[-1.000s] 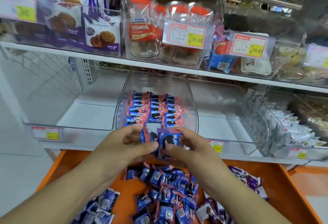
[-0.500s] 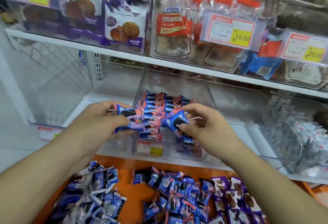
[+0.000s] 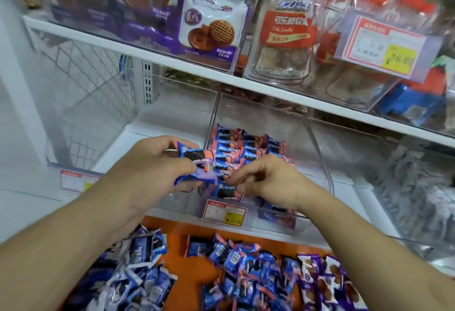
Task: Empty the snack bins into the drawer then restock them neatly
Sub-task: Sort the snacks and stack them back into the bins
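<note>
A clear middle bin [image 3: 317, 148] on the lower shelf holds neat rows of blue-and-pink cookie packets [image 3: 248, 143]. My left hand [image 3: 150, 163] is shut on a few of these packets [image 3: 194, 155] at the bin's left front corner. My right hand [image 3: 268, 180] reaches into the bin's front and pinches one packet [image 3: 225, 191] lying on the front row. Below, the orange drawer [image 3: 187, 266] holds loose heaps of blue packets [image 3: 236, 264], blue-and-white ones at left and purple ones [image 3: 325, 278] at right.
An empty clear bin [image 3: 128, 123] stands left of the middle one, a bin of white packets [image 3: 418, 187] to the right. The upper shelf [image 3: 157, 49] carries purple waffle-cookie bags, red-lidded jars and price tags close above my hands.
Both hands rose from above the drawer to the middle bin carrying packets. The right hand has lowered its packet onto the front row; the view moved closer and left.
</note>
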{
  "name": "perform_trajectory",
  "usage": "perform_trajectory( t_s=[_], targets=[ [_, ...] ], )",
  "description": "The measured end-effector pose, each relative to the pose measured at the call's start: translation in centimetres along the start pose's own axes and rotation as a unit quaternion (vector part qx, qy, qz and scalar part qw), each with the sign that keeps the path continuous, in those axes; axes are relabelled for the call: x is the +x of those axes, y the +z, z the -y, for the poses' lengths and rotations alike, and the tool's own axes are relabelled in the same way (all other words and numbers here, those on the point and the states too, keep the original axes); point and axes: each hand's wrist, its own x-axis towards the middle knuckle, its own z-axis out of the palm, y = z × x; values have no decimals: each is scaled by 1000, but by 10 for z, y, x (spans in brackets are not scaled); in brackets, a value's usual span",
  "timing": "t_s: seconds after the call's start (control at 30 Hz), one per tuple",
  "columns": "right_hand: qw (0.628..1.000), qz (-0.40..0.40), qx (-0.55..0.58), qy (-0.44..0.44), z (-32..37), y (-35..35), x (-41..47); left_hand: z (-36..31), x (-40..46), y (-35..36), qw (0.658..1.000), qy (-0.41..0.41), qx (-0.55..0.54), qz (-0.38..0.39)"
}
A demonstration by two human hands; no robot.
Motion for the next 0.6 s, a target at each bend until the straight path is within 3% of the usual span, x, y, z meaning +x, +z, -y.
perform_trajectory(
  t_s=[0.6],
  targets=[
    [999,19,-33,-11,10,8,6,-1,-2,0,1000,6,19,-2]
  ],
)
